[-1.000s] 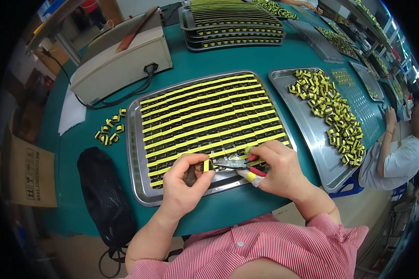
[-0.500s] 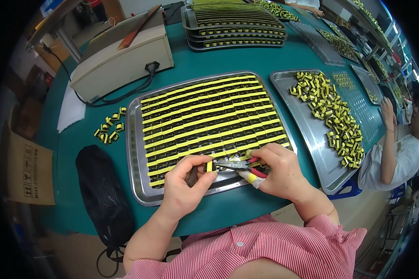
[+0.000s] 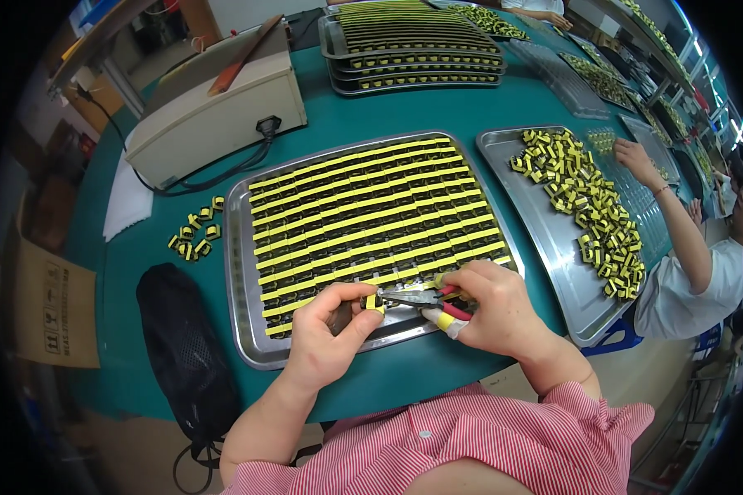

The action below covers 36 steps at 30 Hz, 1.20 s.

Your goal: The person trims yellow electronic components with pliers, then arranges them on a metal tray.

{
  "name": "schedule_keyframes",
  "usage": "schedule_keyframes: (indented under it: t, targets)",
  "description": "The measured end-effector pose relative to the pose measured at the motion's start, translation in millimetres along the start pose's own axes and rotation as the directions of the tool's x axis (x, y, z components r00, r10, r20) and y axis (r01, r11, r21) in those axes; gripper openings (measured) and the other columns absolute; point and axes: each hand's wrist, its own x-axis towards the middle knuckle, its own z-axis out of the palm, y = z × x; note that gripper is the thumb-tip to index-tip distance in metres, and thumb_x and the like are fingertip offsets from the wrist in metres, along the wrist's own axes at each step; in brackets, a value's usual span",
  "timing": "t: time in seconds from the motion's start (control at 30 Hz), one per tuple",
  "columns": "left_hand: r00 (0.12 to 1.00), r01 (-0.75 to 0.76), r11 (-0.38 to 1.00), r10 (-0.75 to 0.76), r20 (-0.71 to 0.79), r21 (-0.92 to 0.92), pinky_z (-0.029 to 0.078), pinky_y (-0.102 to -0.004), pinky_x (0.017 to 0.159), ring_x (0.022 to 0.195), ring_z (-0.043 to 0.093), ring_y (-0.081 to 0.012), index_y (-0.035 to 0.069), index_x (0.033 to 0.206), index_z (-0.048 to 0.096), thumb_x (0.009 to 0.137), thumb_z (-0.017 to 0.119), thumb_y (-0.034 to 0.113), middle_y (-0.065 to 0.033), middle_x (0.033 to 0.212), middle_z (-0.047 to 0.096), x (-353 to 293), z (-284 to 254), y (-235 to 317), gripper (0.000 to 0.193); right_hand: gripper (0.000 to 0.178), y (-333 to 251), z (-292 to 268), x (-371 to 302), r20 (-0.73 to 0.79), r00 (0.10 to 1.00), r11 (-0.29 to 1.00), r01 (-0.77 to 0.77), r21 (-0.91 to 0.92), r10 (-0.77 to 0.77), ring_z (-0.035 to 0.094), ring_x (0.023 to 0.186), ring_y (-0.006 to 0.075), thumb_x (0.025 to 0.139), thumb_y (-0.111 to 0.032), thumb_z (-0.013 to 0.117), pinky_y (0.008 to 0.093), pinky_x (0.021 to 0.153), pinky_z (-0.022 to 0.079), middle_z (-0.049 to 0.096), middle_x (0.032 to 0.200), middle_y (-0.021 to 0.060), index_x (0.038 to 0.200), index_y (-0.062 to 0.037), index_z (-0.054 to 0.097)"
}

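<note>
Clock positions are read from the middle of the rectangular silver metal tray, with 12 farthest from the person.

Item, in work: one small blocky black component with a bright yellow band, at 6 o'clock over the tray's near edge. Band faces up; a metallic glint shows at its far edge; finer detail too small to tell.

Left hand, 7 o'clock: thumb and forefinger pinched on the component.
Right hand, 5 o'clock: wrapped around red-handled steel pliers, tips meeting the component; whether they bite cannot be told.

Progress, as judged: tray largely filled, close rows of like black-and-yellow components running from 12 down toward 6. Near the hands, bare metal shows between pieces, so some places seem left to fill. Whether the rowed pieces have been through the pliers cannot be told.

Possibly outstanding: a heaped pile of loose components on a second silver tray at 3 o'clock; a small loose cluster at 9.
</note>
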Motion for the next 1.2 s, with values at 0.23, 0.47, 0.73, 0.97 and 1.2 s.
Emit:
schedule_keyframes:
  t: [0.23,0.47,0.73,0.97,1.2]
  targets:
    - [1.000,0.020,0.999,-0.020,0.009,-0.044,0.049,-0.0235,0.069,0.077,0.055,-0.0105,-0.007,0.102,0.055,0.080,0.056,-0.001,-0.0062,0.088,0.056,0.3,1.3,2.8,0.022,0.034,-1.1,-1.6,-1.0,0.009,1.000,1.000,-0.009,0.005,0.009,0.060,0.063,0.0228,0.058,-0.017,0.079,0.0302,0.056,0.050,0.059,0.072,0.0090,0.083,-0.0024,0.063]
    - [0.990,-0.143,0.980,0.142,0.012,0.137,0.041,-0.0226,0.074,0.083,0.050,-0.0113,-0.006,0.103,0.054,0.073,0.061,-0.006,-0.0070,0.097,0.053,0.6,-0.2,0.5,0.031,0.033,-1.0,-3.1,0.2,0.000,1.000,1.000,0.007,0.018,-0.007,0.060,0.063,0.0232,0.057,-0.016,0.079,0.0302,0.056,0.050,0.059,0.072,0.0092,0.082,-0.0019,0.062]
    - [0.988,-0.154,0.982,0.156,-0.009,0.110,0.045,-0.0257,0.079,0.087,0.055,-0.0143,-0.006,0.113,0.049,0.077,0.055,-0.005,-0.0125,0.106,0.056,1.3,-1.6,2.1,0.036,0.033,3.4,0.5,0.8,-0.082,0.996,0.998,0.039,0.054,-0.035,0.060,0.064,0.0232,0.057,-0.015,0.079,0.0304,0.056,0.049,0.059,0.072,0.0091,0.082,-0.0026,0.061]
    - [0.990,-0.079,0.982,0.098,0.104,-0.172,0.047,-0.0295,0.082,0.095,0.057,-0.0218,-0.007,0.125,0.041,0.086,0.046,0.003,-0.0187,0.113,0.055,3.5,-3.4,4.2,0.041,0.035,-1.2,-0.5,-1.6,-0.084,0.995,0.997,0.062,0.038,-0.058,0.058,0.065,0.0242,0.056,-0.017,0.079,0.0321,0.056,0.048,0.058,0.072,0.0084,0.082,-0.0037,0.061]
    - [0.954,-0.110,0.934,0.196,0.228,-0.340,0.048,-0.0306,0.086,0.112,0.050,-0.0284,-0.005,0.127,0.039,0.086,0.039,-0.004,-0.0189,0.119,0.051,8.5,-5.7,1.7,0.040,0.036,-2.5,-2.1,-3.7,-0.114,0.988,0.993,0.108,0.039,-0.103,0.058,0.064,0.0241,0.054,-0.018,0.079,0.0327,0.056,0.048,0.057,0.071,0.0083,0.083,-0.0038,0.061]
